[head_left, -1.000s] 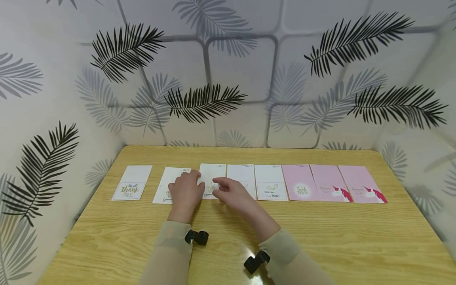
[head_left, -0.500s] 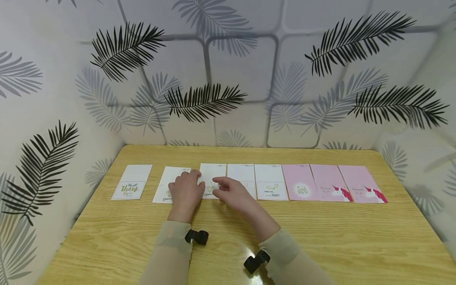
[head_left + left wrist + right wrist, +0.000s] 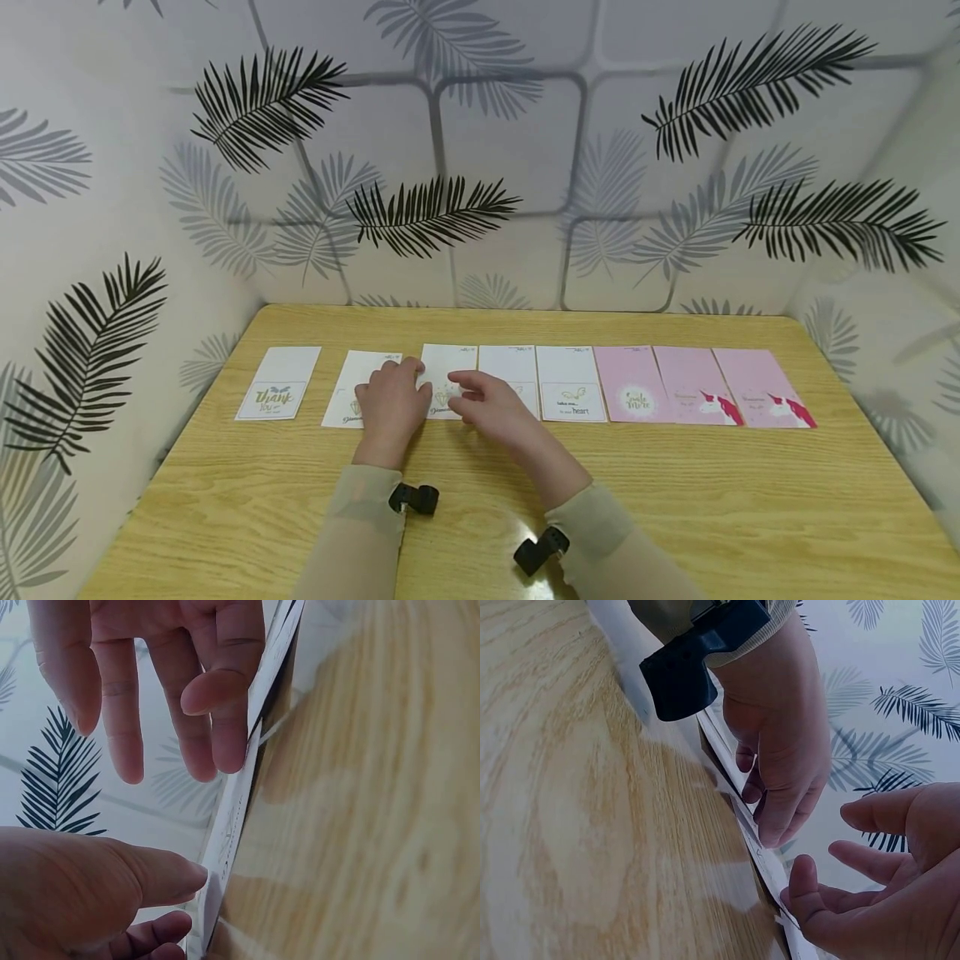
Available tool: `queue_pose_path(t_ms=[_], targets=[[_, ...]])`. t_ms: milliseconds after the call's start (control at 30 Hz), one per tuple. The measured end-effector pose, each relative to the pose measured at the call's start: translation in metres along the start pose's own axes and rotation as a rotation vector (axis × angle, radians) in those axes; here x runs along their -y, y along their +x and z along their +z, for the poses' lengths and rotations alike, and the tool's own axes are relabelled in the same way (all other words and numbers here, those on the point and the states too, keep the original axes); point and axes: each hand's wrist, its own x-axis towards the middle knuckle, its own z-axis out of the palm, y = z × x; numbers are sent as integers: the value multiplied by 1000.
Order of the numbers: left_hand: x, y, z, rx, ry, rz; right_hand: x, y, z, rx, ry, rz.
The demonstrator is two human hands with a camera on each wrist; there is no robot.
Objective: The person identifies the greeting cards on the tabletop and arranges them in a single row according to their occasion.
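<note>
Over the right side of a white diamond card (image 3: 362,371), my left hand (image 3: 393,410) rests with fingers bent loosely; its thumb points at a second diamond card (image 3: 448,363). That second card lies between the hands. My right hand (image 3: 495,408) hovers over its right side and covers the lower part of another white card (image 3: 507,360). The left wrist view shows the left thumb (image 3: 169,876) at the row's edge and the right fingers hanging loosely. In the right wrist view, the right fingers are half curled near a card edge, holding nothing visible.
A "Thank you" card (image 3: 272,393) lies alone at far left. Rightward follow a "take me" heart card (image 3: 568,367), a pink "Smile More" card (image 3: 628,367) and two pink unicorn cards (image 3: 686,375). The wooden table (image 3: 712,508) meets leaf-patterned walls (image 3: 510,158).
</note>
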Motion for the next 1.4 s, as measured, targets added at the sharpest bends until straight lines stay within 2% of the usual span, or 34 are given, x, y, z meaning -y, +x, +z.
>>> queue_pose_path(t_ms=[333,500,633,800,1033,1267,1400], targets=[[9,-4,-16,-54,-57,-10,2,1,2,-28,24,-27],[27,-5,-28,-92,-70,-15,7,1,5,-46,54,-38],[45,-8,-43,-99,-64,-39,12,1,11,-43,83,-55],[69,-15,-59,-86,-76,-74,14,0,19,-12,111,-72],[99,-17,-67,-44,-72,-140,17,3,37,27,161,-59],[108,-17,-69,1,-105,-157,20,8,62,71,166,-57],[110,-15,-67,17,-120,-159,23,9,77,66,156,-44]])
